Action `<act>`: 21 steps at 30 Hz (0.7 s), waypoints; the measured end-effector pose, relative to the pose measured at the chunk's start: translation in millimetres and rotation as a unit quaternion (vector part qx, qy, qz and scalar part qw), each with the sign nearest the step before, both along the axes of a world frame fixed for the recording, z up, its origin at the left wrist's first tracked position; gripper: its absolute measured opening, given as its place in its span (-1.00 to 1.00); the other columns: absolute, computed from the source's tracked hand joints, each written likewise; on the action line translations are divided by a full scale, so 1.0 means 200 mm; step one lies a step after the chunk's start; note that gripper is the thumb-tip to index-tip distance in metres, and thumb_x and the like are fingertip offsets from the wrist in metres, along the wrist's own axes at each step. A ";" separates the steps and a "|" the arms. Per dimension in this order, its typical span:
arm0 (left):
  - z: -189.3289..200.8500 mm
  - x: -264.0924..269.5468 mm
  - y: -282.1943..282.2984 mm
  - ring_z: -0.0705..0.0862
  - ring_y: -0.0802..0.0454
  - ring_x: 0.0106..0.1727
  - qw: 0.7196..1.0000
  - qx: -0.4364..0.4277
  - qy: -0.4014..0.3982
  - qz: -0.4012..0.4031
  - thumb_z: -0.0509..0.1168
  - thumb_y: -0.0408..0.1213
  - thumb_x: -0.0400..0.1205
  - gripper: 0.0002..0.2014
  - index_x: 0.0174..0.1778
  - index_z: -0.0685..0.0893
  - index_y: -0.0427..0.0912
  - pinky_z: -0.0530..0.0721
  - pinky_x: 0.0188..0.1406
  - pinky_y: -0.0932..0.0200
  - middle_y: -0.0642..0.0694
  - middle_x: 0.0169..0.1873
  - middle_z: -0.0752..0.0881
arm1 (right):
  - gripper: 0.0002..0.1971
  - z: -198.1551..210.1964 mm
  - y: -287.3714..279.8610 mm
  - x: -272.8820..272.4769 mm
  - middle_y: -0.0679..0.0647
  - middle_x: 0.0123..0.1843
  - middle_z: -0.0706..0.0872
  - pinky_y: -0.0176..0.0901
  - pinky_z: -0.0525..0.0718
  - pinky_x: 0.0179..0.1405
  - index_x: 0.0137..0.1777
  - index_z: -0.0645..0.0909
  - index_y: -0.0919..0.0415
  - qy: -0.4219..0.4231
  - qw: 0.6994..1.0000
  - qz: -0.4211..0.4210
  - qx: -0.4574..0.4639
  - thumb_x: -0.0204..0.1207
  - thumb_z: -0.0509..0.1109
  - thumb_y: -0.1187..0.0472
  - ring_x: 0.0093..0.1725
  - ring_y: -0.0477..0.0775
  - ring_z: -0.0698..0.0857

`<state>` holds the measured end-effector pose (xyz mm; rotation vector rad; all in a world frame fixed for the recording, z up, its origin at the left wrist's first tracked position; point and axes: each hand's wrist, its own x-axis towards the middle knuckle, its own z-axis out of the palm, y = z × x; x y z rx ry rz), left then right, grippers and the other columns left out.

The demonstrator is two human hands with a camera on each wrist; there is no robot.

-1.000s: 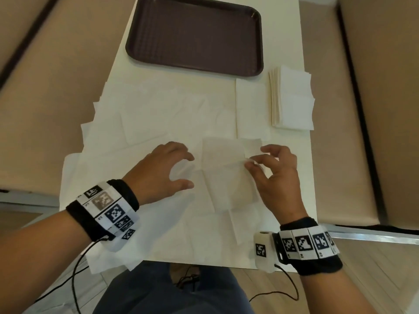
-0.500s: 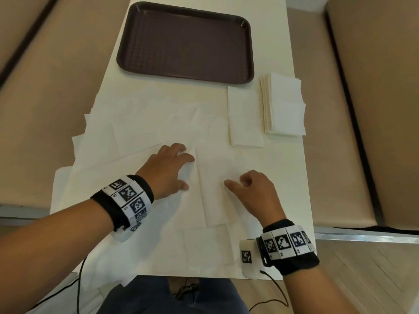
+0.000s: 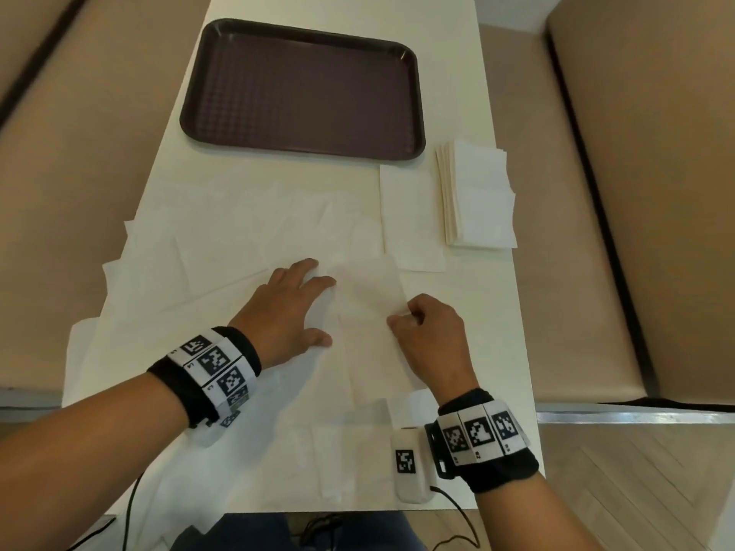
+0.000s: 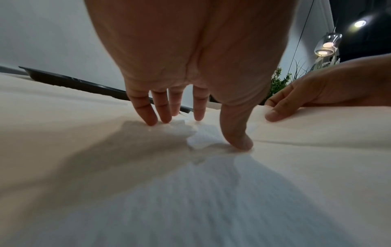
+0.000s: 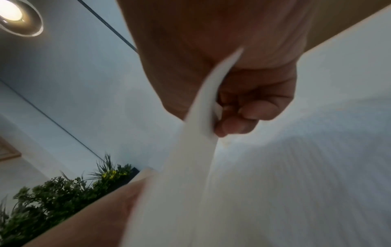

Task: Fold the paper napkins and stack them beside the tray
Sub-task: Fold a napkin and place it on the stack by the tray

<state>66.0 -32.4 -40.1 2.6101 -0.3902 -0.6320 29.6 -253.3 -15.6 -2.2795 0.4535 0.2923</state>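
Note:
A folded white napkin [image 3: 368, 312] lies in front of me on a spread of unfolded napkins [image 3: 222, 264]. My right hand [image 3: 401, 318] pinches its right edge between thumb and curled fingers; in the right wrist view the lifted napkin edge [image 5: 203, 117] runs up past the fingertips [image 5: 232, 128]. My left hand [image 3: 314, 304] lies flat with straight fingers, pressing the paper just left of the napkin; its fingers [image 4: 152, 115] touch the sheet. A stack of folded napkins [image 3: 477, 196] sits right of the dark brown tray [image 3: 302, 89], with one folded napkin [image 3: 409, 220] beside it.
The narrow white table [image 3: 505, 312] is flanked by tan benches [image 3: 644, 192] on both sides. Its right edge runs close to the stack. Cables hang below the front edge near my lap. Plants [image 5: 52, 192] and a lamp [image 4: 328, 45] show in the wrist views.
My right hand laid the napkin flap down, pressed it, then slid to the right edge and pinched it. The left hand flattened and stayed left of the napkin.

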 end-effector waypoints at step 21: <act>0.06 0.21 0.08 0.53 0.02 0.31 0.983 -0.125 -0.118 0.071 0.25 -0.19 0.74 -0.78 0.27 0.66 -0.02 0.49 0.29 0.08 0.07 0.26 0.60 | -0.51 0.00 0.11 -0.11 -0.01 0.27 0.57 -0.01 0.69 0.09 0.40 0.49 0.10 0.022 0.991 0.075 -0.106 0.62 0.37 -0.18 0.24 0.01 0.63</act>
